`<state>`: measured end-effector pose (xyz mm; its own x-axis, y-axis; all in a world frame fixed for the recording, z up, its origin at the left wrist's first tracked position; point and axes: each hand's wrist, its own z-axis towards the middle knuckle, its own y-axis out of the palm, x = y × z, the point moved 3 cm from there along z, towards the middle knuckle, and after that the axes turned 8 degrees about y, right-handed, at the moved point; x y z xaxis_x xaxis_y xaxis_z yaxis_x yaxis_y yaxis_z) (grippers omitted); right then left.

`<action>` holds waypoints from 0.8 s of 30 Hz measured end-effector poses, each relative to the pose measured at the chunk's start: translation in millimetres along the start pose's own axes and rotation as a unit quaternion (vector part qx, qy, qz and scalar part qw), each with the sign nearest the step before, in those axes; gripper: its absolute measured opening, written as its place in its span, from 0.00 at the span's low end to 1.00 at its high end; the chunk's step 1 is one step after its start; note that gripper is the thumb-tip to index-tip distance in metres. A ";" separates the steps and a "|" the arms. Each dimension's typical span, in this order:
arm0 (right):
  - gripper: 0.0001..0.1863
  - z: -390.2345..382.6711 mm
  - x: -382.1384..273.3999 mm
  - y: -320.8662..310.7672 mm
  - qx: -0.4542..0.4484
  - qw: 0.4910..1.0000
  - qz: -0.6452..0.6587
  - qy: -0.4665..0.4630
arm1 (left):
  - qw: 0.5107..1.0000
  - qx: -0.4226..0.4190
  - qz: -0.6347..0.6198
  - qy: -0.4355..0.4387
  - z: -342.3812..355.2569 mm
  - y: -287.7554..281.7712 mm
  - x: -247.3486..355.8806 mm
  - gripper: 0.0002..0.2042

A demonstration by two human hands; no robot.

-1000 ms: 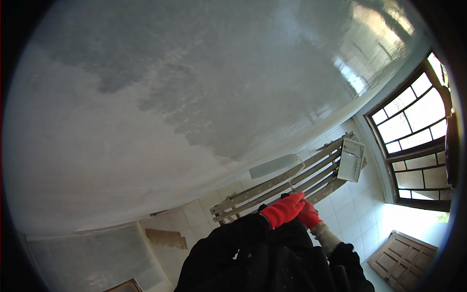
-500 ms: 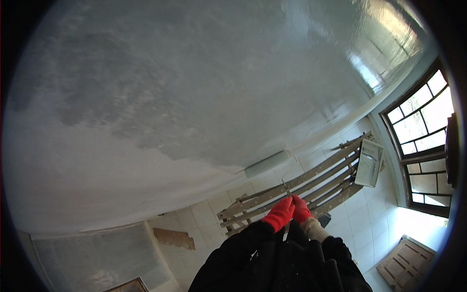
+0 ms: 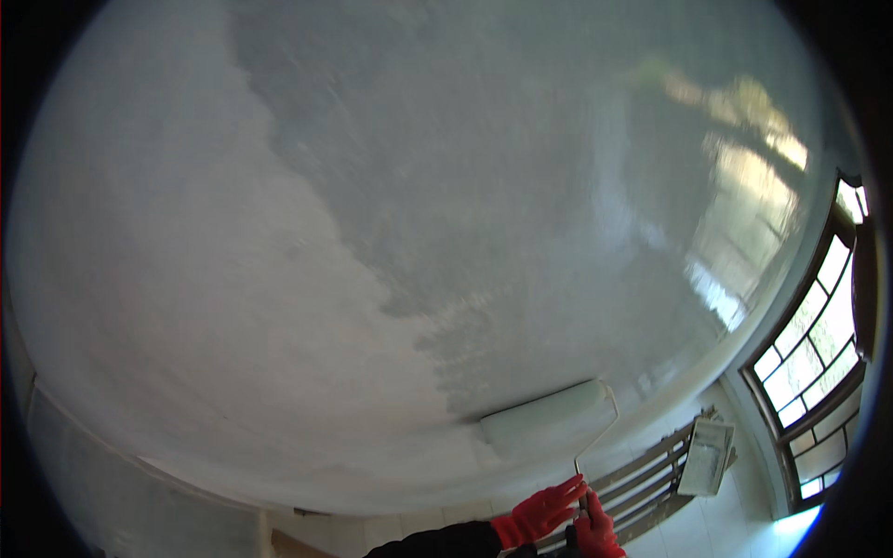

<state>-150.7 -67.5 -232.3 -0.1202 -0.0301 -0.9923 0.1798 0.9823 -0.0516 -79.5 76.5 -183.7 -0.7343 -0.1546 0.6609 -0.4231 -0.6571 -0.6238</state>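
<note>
A paint roller (image 3: 544, 415) with a long pale sleeve lies against the wall (image 3: 372, 205), low down and right of middle. Its bent wire frame (image 3: 598, 439) runs down to a handle between my hands, both in red gloves. My right hand (image 3: 597, 532) is wrapped round the handle. Just above and to the left, my left hand (image 3: 544, 513) has its fingers laid over the handle's upper part. Wet, darker grey coating covers the wall's upper and right part and mirrors a window; the left part is paler and dull.
Below the roller stands a slatted wooden bench (image 3: 642, 484). On its right end sits a pale paint tray (image 3: 706, 458). A dark-framed window (image 3: 809, 325) is at the right. White floor tiles (image 3: 735, 516) show beneath the bench, and a brown board (image 3: 296, 547) at the lower left.
My view has tilted up, showing more wall and less floor. The roller has moved up the wall from near its foot, and my hands have moved out with it.
</note>
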 end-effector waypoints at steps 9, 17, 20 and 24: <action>0.27 27.4 -221.1 -21.1 0.035 0.968 -0.095 -0.230 | 0.967 0.100 0.163 0.167 126.9 -103.8 92.8 0.28; 0.27 81.9 -484.6 -12.2 0.111 0.841 -0.150 -0.507 | 0.862 0.343 0.161 0.338 240.7 -247.5 182.5 0.23; 0.25 82.1 -608.7 5.9 0.158 0.791 -0.169 -0.567 | 0.892 0.338 0.054 0.296 241.3 -260.1 211.2 0.23; 0.22 52.9 -726.1 23.2 0.075 0.804 -0.156 -0.568 | 0.911 0.300 0.066 0.274 217.9 -236.0 215.5 0.23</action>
<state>-7.5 -32.6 481.0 0.7723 -0.5047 -0.3859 0.4408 0.8631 -0.2465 -22.3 37.4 196.9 -0.9823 0.0213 0.1860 -0.0654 -0.9700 -0.2343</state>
